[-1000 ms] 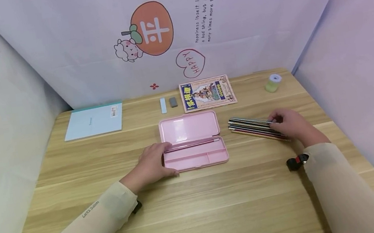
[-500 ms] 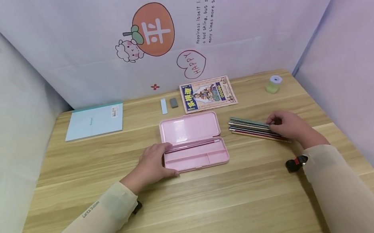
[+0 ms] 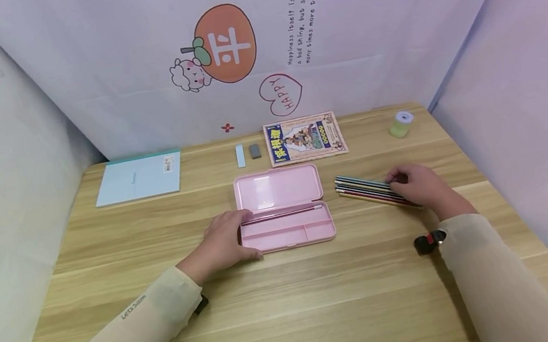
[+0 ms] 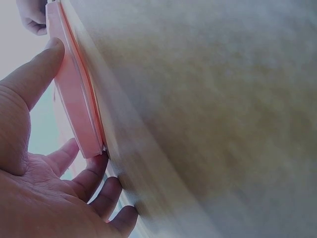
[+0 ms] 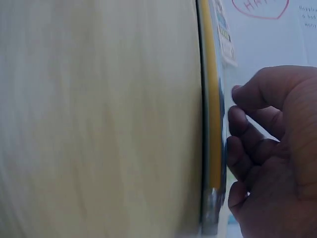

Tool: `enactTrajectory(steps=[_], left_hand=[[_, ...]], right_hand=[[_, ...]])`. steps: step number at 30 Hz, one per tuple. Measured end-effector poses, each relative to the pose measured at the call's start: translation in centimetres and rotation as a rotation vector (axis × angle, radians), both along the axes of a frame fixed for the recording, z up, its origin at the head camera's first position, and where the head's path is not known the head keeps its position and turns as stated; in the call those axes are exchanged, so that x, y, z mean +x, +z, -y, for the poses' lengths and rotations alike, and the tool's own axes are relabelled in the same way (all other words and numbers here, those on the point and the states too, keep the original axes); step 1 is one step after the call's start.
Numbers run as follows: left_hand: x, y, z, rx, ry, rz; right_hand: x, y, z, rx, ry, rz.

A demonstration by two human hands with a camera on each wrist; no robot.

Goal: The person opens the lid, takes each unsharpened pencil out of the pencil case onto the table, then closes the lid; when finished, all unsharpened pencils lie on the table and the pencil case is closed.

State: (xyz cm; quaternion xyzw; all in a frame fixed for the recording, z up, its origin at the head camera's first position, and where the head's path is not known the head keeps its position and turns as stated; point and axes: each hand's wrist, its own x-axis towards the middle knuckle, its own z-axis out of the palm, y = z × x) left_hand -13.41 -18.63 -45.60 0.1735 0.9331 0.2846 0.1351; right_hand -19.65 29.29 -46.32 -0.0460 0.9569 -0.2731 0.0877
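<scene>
An open pink pencil case [image 3: 289, 236] lies mid-table, its lid [image 3: 276, 188] folded back. A dark red pencil [image 3: 283, 214] lies in its upper compartment. My left hand [image 3: 223, 240] grips the case's left end, thumb at the near wall and fingers round the end; the left wrist view shows the thumb on the pink wall [image 4: 74, 94]. To the right, a row of several pencils [image 3: 367, 188] lies slanted on the table. My right hand [image 3: 419, 184] hovers over their right end with bent fingers [image 5: 242, 153] close to them. No pencil shows between its thumb and fingertips.
Behind the case are a light blue strip [image 3: 240, 156], a grey eraser [image 3: 255, 151] and an illustrated booklet [image 3: 305, 138]. A pale blue notebook [image 3: 139, 178] lies back left. A green-and-white pencil sharpener [image 3: 401, 124] stands back right. Printed white cloth [image 3: 148, 113] hangs behind the table.
My right hand has shifted slightly left along the pencils, and the row's right end has moved a little. The left hand has kept its place on the pencil case.
</scene>
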Motion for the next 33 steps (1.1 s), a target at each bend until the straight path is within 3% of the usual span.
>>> enactTrajectory(steps=[6, 12, 16, 24, 33], left_hand=[[-0.1, -0.1, 0.1, -0.006, -0.003, -0.006], [-0.2, 0.0, 0.0, -0.002, -0.006, -0.003], [-0.2, -0.1, 0.0, -0.002, -0.005, 0.001], [-0.3, 0.0, 0.1, -0.003, -0.004, 0.002], [-0.1, 0.0, 0.1, 0.005, -0.008, 0.001]], right_hand=[[0.4, 0.3, 4.8, -0.077, 0.158, -0.124], [2.2, 0.9, 11.3, -0.201, 0.322, -0.078], [3.2, 1.0, 14.2, -0.198, 0.377, -0.041], [3.7, 0.5, 16.7, -0.125, 0.457, -0.031], [3.8, 0.8, 17.3, -0.097, 0.454, -0.025]])
